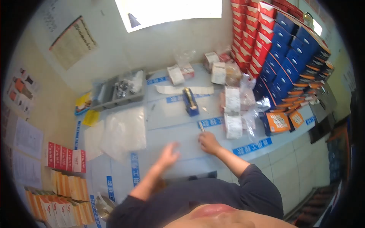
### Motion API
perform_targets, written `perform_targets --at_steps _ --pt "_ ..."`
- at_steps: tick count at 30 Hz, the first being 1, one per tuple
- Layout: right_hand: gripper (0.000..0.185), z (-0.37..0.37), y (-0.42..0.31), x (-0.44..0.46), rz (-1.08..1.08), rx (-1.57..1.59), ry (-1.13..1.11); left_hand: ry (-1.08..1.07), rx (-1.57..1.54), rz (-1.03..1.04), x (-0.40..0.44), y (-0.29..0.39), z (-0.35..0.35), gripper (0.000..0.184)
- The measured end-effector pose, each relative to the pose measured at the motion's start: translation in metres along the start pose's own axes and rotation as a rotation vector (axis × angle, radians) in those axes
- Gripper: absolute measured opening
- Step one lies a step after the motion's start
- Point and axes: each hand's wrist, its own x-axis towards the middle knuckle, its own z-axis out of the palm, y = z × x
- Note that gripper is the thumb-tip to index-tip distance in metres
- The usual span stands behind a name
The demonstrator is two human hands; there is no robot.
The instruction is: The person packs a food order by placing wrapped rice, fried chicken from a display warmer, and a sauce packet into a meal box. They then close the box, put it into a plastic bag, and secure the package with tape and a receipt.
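My right hand (209, 143) is closed on a slim pen-like tool (202, 126), whose pale end points away from me over the table (171, 133). My left hand (169, 155) is above the table's near part, slightly blurred, its fingers apart and holding nothing. Beyond both hands stands a blue tape dispenser (190, 102). Behind it lies a strip of white paper (167, 90). Clear plastic bags (125, 129) lie flat to the left of my hands. White-labelled packs (233, 127) in clear wrap are lined up to the right of my right hand.
Tall stacks of red boxes (264, 47) and blue boxes (283, 60) rise at the back right, beside an orange-faced box (278, 122). A grey divided bin (118, 104) sits at the back left. Small red-and-white boxes (61, 156) and brown cartons (72, 186) line the left side.
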Motion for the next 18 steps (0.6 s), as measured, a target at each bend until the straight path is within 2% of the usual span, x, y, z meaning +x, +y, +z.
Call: perform_targets --at_steps 2,3,4,5,6,7,8,9,12,14,18 --pt "0.028 -0.076 -0.019 0.003 0.044 0.022 0.18 0.124 0.014 0.372 0.064 0.084 -0.058 0.039" --pt "0.03 -0.13 -0.031 0.003 0.039 0.003 0.204 0.225 0.137 0.547 0.086 0.129 -0.085 0.04" --pt "0.027 -0.186 -0.048 0.002 0.067 0.078 0.34 0.257 0.027 0.436 0.093 0.169 -0.104 0.038" --pt "0.027 -0.246 -0.071 -0.003 0.101 0.002 0.391 0.374 -0.074 0.535 0.1 0.203 -0.119 0.042" --pt "0.027 -0.3 -0.095 -0.015 0.061 -0.121 0.488 0.445 -0.281 0.72 0.094 0.266 -0.124 0.049" --pt "0.026 -0.35 -0.12 -0.032 0.032 -0.184 0.542 0.499 -0.265 1.043 0.096 0.308 -0.124 0.055" --pt "0.027 -0.383 -0.155 -0.049 -0.022 -0.139 0.711 0.457 -0.31 1.274 0.093 0.346 -0.11 0.055" --pt "0.03 -0.413 -0.183 -0.06 -0.257 -0.251 0.776 0.37 -0.362 1.454 0.084 0.378 -0.086 0.055" --pt "0.03 -0.455 -0.247 -0.13 -0.566 -0.558 0.836 -0.04 -0.558 1.784 0.05 0.454 0.02 0.056" --pt "0.03 -0.472 -0.268 -0.182 -0.601 -0.73 0.828 -0.248 -0.683 1.869 0.022 0.49 0.091 0.056" --pt "0.031 -0.505 -0.293 -0.288 -0.541 -1.017 0.8 -0.502 -0.856 2.017 -0.02 0.564 0.213 0.056"
